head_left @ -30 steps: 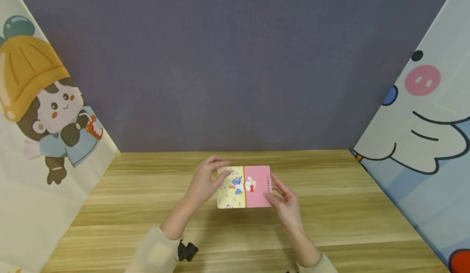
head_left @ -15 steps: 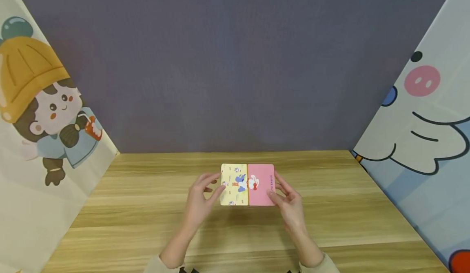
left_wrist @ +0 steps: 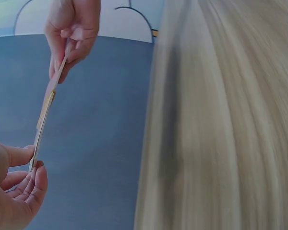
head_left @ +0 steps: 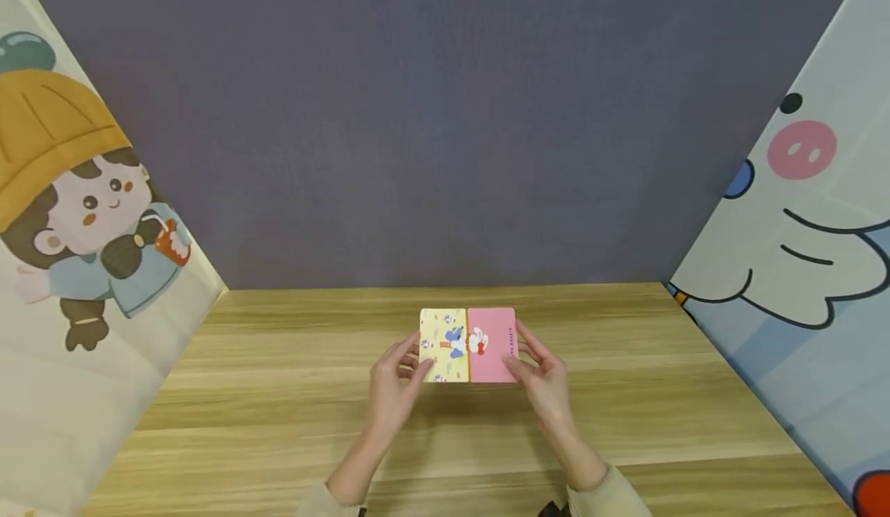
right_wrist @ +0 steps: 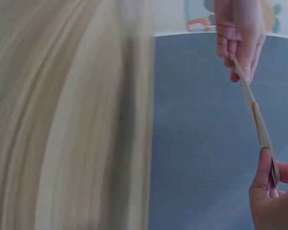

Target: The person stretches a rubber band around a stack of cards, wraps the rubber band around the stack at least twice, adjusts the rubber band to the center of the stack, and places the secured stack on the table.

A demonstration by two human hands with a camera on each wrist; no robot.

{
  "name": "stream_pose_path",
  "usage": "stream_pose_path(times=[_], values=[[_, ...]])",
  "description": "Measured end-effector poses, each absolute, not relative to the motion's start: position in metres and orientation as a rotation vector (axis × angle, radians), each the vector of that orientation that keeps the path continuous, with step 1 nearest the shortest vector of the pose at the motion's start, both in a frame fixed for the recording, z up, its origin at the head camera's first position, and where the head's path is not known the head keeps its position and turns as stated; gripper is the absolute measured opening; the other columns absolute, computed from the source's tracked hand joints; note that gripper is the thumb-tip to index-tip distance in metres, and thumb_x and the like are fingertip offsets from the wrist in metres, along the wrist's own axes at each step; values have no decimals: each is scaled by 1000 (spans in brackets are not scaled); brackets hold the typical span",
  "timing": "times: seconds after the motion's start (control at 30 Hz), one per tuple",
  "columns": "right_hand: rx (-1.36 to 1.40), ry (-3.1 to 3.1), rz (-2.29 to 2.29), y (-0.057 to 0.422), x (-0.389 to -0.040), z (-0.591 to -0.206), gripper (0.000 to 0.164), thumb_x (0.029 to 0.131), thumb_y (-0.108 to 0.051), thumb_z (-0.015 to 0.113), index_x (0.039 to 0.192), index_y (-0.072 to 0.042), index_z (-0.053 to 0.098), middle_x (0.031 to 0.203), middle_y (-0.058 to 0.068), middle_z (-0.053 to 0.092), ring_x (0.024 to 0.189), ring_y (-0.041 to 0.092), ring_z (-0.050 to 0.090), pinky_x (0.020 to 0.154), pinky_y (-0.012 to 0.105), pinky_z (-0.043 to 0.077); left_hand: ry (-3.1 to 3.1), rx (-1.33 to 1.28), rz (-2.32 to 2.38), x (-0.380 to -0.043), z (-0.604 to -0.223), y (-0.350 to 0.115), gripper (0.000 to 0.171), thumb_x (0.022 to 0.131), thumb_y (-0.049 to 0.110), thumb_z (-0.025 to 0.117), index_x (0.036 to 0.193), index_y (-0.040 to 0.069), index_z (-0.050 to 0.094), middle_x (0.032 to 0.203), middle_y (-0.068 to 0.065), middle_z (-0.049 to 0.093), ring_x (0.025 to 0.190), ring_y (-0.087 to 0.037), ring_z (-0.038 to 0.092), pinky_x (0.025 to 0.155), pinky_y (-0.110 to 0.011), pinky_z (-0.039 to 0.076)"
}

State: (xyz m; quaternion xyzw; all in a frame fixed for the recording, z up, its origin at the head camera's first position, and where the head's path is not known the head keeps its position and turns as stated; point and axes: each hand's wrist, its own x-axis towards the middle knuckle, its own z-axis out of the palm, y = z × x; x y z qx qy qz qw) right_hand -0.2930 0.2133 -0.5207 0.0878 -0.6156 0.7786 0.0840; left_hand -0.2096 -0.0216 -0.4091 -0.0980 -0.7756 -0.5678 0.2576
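A small notebook (head_left: 492,331) is spread open between my hands, yellow patterned cover on the left and pink cover on the right. A cartoon dog and a white rabbit are printed across its middle. My left hand (head_left: 392,384) pinches the yellow side's outer edge, thumb on the near face and fingers behind. On the pink side, my right hand (head_left: 547,393) grips the edge likewise. The left wrist view shows the notebook (left_wrist: 44,112) edge-on, a thin strip held off the table. From the right wrist, an orange-brown spine shows on the notebook (right_wrist: 255,117).
A wood-grain table (head_left: 278,416) lies beneath the hands. Behind it rises a dark grey-blue panel (head_left: 431,130). Side walls carry cartoon prints: a child in a yellow hat (head_left: 97,200) at left, a pink-snouted white figure (head_left: 806,215) at right.
My left hand has come down from the notebook's upper left corner and now pinches its left edge. The notebook has shifted slightly toward the back panel. The right hand keeps its grip.
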Motion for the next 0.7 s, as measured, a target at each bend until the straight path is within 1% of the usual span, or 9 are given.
stream_pose_path(times=[0.1,0.23,0.33,0.37,0.43,0.53,0.7], values=[[362,-1855,2272,213,-293,-518,58,77,-7,68,129,-19,47,104,15,56,85,30,62,67,34,53,-2127,-276,-1530,-221,-424,-24,38,75,0,68,109,-11,56,83,-13,59,64,-17,56,54,-21,51],[372,-1941,2175,201,-269,-474,55,78,-3,65,129,-9,47,98,16,58,76,24,64,62,29,54,-2184,-269,-1522,-230,-430,-26,39,75,2,68,109,-12,56,82,-13,59,63,-17,56,53,-20,50],[234,-2060,2116,189,-250,-435,54,76,3,64,127,-1,46,97,22,57,67,20,63,57,28,53,-2238,-276,-1516,-236,-435,-28,39,75,2,68,109,-12,55,83,-13,59,64,-16,56,54,-18,50],[210,-2098,2103,188,-248,-430,53,76,5,63,126,1,46,97,23,57,63,19,62,55,27,53,-2257,-277,-1518,-238,-436,-28,39,75,1,68,109,-12,55,83,-13,59,64,-16,56,53,-18,50],[158,-2155,2101,187,-248,-427,53,75,9,64,125,3,47,97,26,57,58,17,60,53,29,53,-2296,-285,-1512,-242,-440,-29,38,76,0,67,109,-12,55,83,-13,59,63,-16,56,53,-18,49],[103,-2242,2078,188,-256,-432,53,74,10,64,124,3,47,95,27,57,54,16,58,52,33,53,-2349,-277,-1500,-248,-446,-31,38,75,-1,67,109,-12,55,81,-14,59,62,-16,55,51,-18,48],[81,-2344,1976,188,-272,-447,52,71,10,65,121,3,50,85,21,58,49,14,54,50,39,52,-2430,-248,-1447,-259,-454,-34,38,74,0,68,108,-13,55,77,-14,60,58,-15,54,48,-18,47]])
